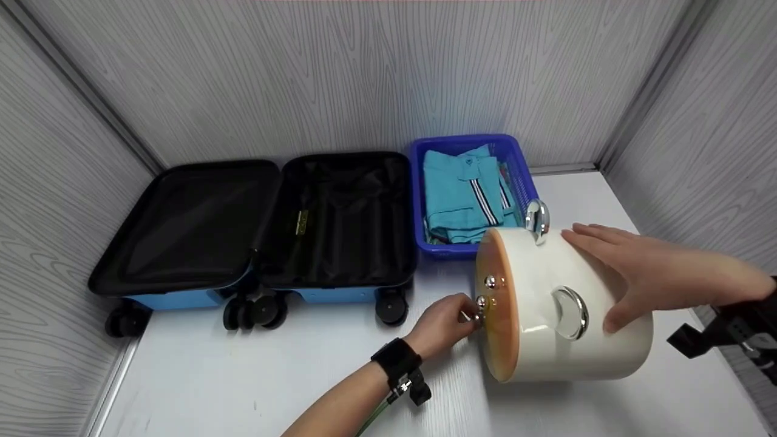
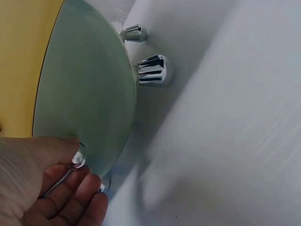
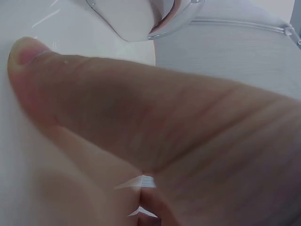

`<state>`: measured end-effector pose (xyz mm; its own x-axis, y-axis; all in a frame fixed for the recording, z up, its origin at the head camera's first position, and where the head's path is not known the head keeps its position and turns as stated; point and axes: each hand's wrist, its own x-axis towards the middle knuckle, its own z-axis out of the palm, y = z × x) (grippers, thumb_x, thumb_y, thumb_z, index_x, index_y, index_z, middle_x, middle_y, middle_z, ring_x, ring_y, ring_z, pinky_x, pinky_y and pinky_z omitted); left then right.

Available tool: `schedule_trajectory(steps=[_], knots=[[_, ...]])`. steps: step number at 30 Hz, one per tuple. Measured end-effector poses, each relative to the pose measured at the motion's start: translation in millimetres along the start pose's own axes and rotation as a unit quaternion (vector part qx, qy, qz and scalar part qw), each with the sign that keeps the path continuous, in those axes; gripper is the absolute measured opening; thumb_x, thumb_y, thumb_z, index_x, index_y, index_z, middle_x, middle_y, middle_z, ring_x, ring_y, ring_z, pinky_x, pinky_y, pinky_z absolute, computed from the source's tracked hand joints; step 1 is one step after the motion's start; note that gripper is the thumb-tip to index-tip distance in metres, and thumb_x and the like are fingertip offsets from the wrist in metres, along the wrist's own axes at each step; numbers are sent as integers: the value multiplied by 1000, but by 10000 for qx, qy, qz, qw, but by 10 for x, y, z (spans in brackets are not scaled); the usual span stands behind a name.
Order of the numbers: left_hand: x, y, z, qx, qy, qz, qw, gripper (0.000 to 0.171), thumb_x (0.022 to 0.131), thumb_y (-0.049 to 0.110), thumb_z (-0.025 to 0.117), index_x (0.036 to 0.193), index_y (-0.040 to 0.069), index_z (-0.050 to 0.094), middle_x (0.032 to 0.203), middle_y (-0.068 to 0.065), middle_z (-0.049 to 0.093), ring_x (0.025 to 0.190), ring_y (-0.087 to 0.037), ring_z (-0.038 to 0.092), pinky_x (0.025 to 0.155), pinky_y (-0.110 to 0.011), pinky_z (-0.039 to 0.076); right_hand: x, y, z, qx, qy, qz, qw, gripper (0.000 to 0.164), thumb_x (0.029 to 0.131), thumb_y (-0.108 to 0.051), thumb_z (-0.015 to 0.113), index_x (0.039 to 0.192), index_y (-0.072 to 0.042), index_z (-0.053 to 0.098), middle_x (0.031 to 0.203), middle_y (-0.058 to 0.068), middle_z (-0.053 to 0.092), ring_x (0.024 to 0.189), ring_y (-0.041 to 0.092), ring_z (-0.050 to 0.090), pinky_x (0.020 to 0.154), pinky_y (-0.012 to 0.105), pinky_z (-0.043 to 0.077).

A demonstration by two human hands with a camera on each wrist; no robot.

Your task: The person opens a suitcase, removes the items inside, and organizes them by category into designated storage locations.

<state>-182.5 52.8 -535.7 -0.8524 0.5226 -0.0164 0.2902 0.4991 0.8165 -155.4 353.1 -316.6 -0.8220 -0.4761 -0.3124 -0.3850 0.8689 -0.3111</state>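
Note:
A white drum-shaped container point(image 1: 546, 358) lies on its side at the right, its orange-edged round end facing left. Chrome crescent handles point(image 1: 576, 312) stand out from its curved wall. My left hand point(image 1: 443, 325) pinches a small chrome knob point(image 2: 79, 159) on the round end between thumb and fingers. Two more chrome knobs point(image 2: 153, 70) stick out farther along that end in the left wrist view. On the container's wall rests my right hand point(image 1: 637, 270), fingers and thumb spread; its thumb point(image 3: 94, 89) lies along the white surface in the right wrist view.
An unfolded suitcase point(image 1: 340, 294) with black insides and blue shell spreads across the left and middle. Beside it is a blue plastic basket point(image 1: 419, 206) of folded turquoise clothes point(image 1: 455, 188), close behind the container. Grey wood-grain panels point(image 1: 340, 73) wall in the white table point(image 1: 243, 376).

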Motion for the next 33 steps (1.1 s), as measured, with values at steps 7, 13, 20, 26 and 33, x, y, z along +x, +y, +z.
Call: schedule_trajectory(steps=[7, 13, 20, 26, 33], knots=[[10, 2, 17, 19, -11, 54, 10000, 9, 93, 16, 76, 100, 14, 73, 96, 7, 68, 73, 2, 59, 68, -19, 49, -21, 54, -11, 226, -9, 25, 9997, 136, 53, -48, 95, 163, -9, 25, 166, 20, 22, 151, 45, 18, 112, 68, 25], [-23, -28, -27, 179, 35, 210, 9996, 10, 93, 19, 76, 99, 12, 71, 92, 5, 67, 73, 2, 57, 68, -19, 48, -20, 124, -4, 257, 113, -154, 9995, 137, 50, -46, 96, 161, -4, 26, 164, 24, 23, 148, 47, 22, 110, 67, 26], [-142, -91, -142, 189, 70, 190, 9996, 11, 93, 18, 75, 101, 12, 71, 95, 4, 68, 77, 1, 58, 70, -20, 49, -40, 202, -2, 276, 105, -125, 9995, 139, 49, -46, 96, 161, -3, 26, 164, 24, 23, 147, 48, 22, 109, 68, 27], [-271, -199, -271, 54, 113, 148, 9998, 11, 92, 14, 74, 101, 10, 71, 98, -1, 70, 81, -2, 61, 74, -21, 50, -48, 223, 4, 376, 69, -65, 9992, 139, 49, -44, 97, 161, -2, 26, 163, 25, 23, 147, 50, 21, 109, 70, 25], [-403, -296, -434, 187, 235, -84, 9995, 9, 93, 14, 72, 102, 13, 70, 98, 5, 68, 85, -5, 63, 76, -23, 52, -49, 199, -15, 286, -5, -6, 9996, 139, 51, -45, 96, 162, -6, 24, 165, 23, 21, 149, 48, 19, 110, 69, 24]])
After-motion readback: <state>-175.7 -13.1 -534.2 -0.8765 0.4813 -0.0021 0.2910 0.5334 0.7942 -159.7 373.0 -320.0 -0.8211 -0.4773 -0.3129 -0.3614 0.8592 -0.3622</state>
